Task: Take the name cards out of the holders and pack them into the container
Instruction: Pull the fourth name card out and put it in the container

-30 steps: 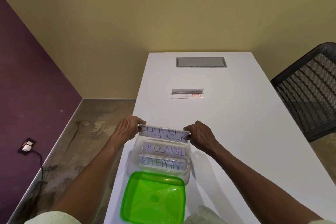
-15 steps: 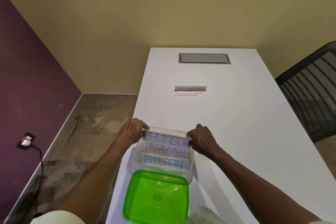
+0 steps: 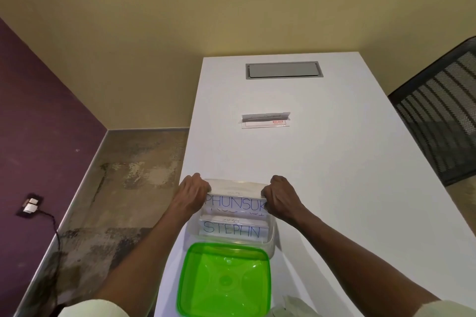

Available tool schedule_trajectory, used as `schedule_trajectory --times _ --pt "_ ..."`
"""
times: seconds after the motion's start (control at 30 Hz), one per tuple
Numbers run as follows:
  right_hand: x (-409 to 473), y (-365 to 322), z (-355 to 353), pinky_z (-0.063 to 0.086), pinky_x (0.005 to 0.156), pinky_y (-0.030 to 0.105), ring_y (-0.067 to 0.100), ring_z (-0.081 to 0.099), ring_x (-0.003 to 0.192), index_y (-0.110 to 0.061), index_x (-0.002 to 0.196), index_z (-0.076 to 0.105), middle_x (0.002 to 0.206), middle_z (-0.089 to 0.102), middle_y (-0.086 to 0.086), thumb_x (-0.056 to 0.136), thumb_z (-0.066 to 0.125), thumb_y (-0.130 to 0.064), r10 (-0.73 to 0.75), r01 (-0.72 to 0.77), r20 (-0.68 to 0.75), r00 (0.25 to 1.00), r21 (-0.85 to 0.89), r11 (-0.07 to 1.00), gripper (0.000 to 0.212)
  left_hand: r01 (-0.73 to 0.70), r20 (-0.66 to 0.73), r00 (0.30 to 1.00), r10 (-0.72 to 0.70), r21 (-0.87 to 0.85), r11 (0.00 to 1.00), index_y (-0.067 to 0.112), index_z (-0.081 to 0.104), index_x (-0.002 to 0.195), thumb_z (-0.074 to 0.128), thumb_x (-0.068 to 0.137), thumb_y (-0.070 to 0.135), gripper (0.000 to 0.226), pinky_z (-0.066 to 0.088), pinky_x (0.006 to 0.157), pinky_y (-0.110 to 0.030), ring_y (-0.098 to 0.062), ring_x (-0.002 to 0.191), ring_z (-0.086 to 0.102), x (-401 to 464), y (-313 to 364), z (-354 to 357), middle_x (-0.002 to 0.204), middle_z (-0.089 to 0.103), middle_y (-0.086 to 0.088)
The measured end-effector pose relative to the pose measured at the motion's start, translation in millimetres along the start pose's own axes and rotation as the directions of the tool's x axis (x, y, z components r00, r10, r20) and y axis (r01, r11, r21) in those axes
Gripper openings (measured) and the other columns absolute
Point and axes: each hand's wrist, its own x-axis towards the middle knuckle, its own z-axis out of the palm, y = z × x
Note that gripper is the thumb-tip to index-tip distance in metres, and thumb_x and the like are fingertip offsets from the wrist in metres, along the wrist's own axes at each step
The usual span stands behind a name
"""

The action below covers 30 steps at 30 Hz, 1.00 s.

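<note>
Two hands worked at a white table [image 3: 334, 162] flanked by a black mesh chair [image 3: 443, 116]. Left hand [image 3: 192, 194] and right hand [image 3: 279, 197] pinched the ends of the PHUNSUK card [image 3: 235, 202] inside the clear container [image 3: 271, 239], above the STEPHN card [image 3: 231, 230]; a green lid [image 3: 224, 282] lay nearer, and a card holder [image 3: 266, 120] stood farther off.

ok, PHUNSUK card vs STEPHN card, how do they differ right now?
The PHUNSUK card is gripped at both ends, by the left hand and the right hand; the STEPHN card is untouched. PHUNSUK sits at the container's far side, STEPHN at its near side. Both are white with blue handwritten capitals.
</note>
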Motion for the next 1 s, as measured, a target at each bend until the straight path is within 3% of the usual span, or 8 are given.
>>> schedule_trajectory --times 0.07,0.13,0.23,0.37,0.43,0.73,1.0 --pt "0.5 -1.1 3.1 0.042 0.051 0.029 0.027 0.042 0.049 -0.011 0.044 0.045 0.039 0.04 0.009 0.04 0.067 0.002 -0.032 0.032 -0.038 0.999 0.017 0.999 0.025 -0.036 -0.029 0.999 0.038 0.069 0.997 0.023 0.069 0.054 0.09 0.038 0.012 0.029 0.023 0.04 -0.012 -0.018 0.043 0.051 1.6 4.4 -0.2 0.054 0.052 0.001" --pt "1.6 -2.2 5.9 0.041 0.057 0.03 0.027 0.043 0.049 -0.01 0.046 0.047 0.04 0.041 0.01 0.042 0.066 0.003 -0.05 0.05 -0.06 0.997 0.001 0.999 0.024 0.025 -0.07 0.997 -0.017 0.116 0.993 0.026 0.062 0.042 0.089 0.029 0.027 0.03 -0.002 0.045 -0.012 -0.007 0.039 0.049 6.0 8.3 -8.1 0.046 0.05 0.01" --pt "3.9 -3.3 9.7 0.029 0.068 0.034 0.027 0.047 0.053 -0.01 0.048 0.048 0.041 0.043 0.01 0.043 0.065 0.004 -0.064 0.06 -0.093 0.994 -0.043 0.997 0.022 -0.062 -0.086 0.993 0.081 0.202 0.977 0.02 0.057 0.037 0.09 0.023 0.012 0.037 0.01 0.043 -0.018 -0.008 0.036 0.044 3.0 15.0 -14.2 0.04 0.045 0.007" --pt "6.0 -3.0 12.8 0.05 0.089 0.036 0.029 0.061 0.064 -0.014 0.046 0.055 0.042 0.052 0.008 0.043 0.074 -0.003 -0.053 0.049 -0.057 0.997 -0.066 0.997 0.022 -0.151 -0.147 0.97 0.191 0.248 0.957 0.018 0.054 0.036 0.086 0.022 -0.003 0.041 0.028 0.04 -0.015 -0.012 0.035 0.043 -1.6 20.6 -21.9 0.038 0.045 0.002" --pt "6.5 -2.7 14.5 0.051 0.093 0.041 0.032 0.063 0.069 -0.012 0.047 0.059 0.045 0.056 0.01 0.049 0.073 -0.003 -0.052 0.05 -0.039 0.998 -0.057 0.997 0.017 -0.191 -0.194 0.949 0.248 0.271 0.943 0.015 0.056 0.04 0.081 0.026 -0.008 0.037 0.033 0.041 -0.017 -0.015 0.036 0.043 -3.2 20.7 -20.2 0.04 0.046 -0.001" --pt "7.1 -4.9 17.8 0.05 0.094 0.05 0.034 0.066 0.072 -0.011 0.046 0.057 0.043 0.056 0.011 0.053 0.072 0.001 -0.071 0.066 -0.048 0.996 -0.105 0.992 0.021 -0.229 -0.215 0.934 0.284 0.248 0.941 0.013 0.055 0.042 0.076 0.027 -0.014 0.037 0.039 0.044 -0.018 -0.02 0.039 0.048 1.0 20.2 -2.8 0.04 0.045 -0.004" --pt "7.4 -4.8 21.8 0.053 0.087 0.048 0.033 0.064 0.064 -0.01 0.046 0.054 0.041 0.052 0.01 0.048 0.074 0.005 -0.103 0.088 -0.095 0.99 -0.148 0.985 0.025 -0.209 -0.255 0.925 0.282 0.28 0.937 0.01 0.058 0.049 0.061 0.044 -0.014 0.025 0.043 0.049 -0.024 -0.021 0.043 0.049 3.4 19.2 17.7 0.045 0.046 -0.005"
